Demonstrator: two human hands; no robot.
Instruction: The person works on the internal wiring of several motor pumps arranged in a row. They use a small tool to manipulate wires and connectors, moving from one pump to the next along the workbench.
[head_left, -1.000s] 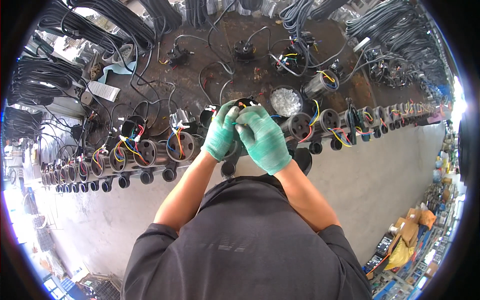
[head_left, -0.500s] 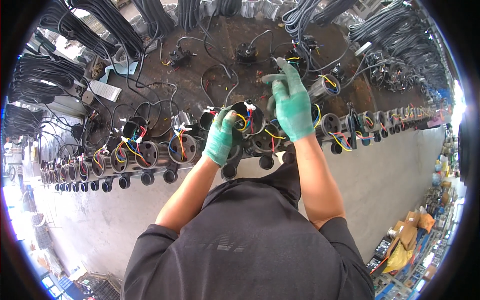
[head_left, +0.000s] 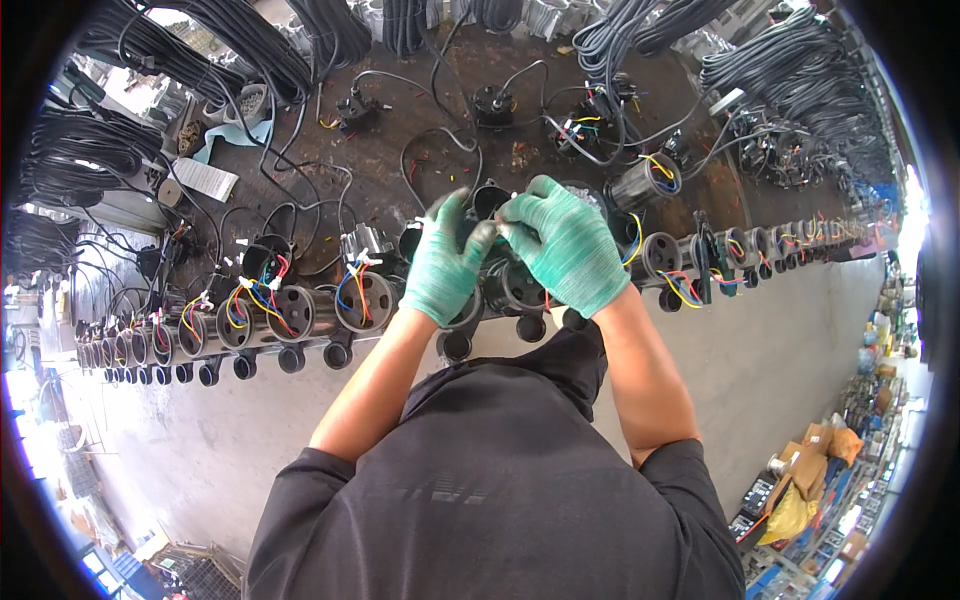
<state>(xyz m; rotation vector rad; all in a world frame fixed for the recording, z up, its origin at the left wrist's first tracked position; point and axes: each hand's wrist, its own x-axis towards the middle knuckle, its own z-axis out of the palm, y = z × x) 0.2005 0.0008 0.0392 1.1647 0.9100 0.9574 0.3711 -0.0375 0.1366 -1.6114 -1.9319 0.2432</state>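
Both my hands wear green gloves and meet over the near edge of the workbench. My left hand (head_left: 445, 262) is closed against a small black round cap (head_left: 490, 199), its thumb reaching toward the right fingertips. Thumb and fingers of my right hand (head_left: 568, 245) pinch together beside that cap. What they grip is mostly covered; only a small white tip shows by them. Under and beside my hands run metal cylinders, one of them the open housing (head_left: 370, 302) with blue, yellow and orange wires hanging out. Another metal cylinder (head_left: 640, 186) lies tilted beyond my right hand.
The dark bench (head_left: 390, 160) carries black cap assemblies (head_left: 494, 105) with cables. Coiled black cables (head_left: 800, 75) hang along its far side. A row of housings (head_left: 240, 325) lines the near edge, black pipe ends below. Boxes and a yellow bag (head_left: 790, 515) stand lower right.
My right hand has come down and left from above the bench to meet my left hand. Its spread fingers have closed into a pinch. The coloured wires beside my left thumb are now covered.
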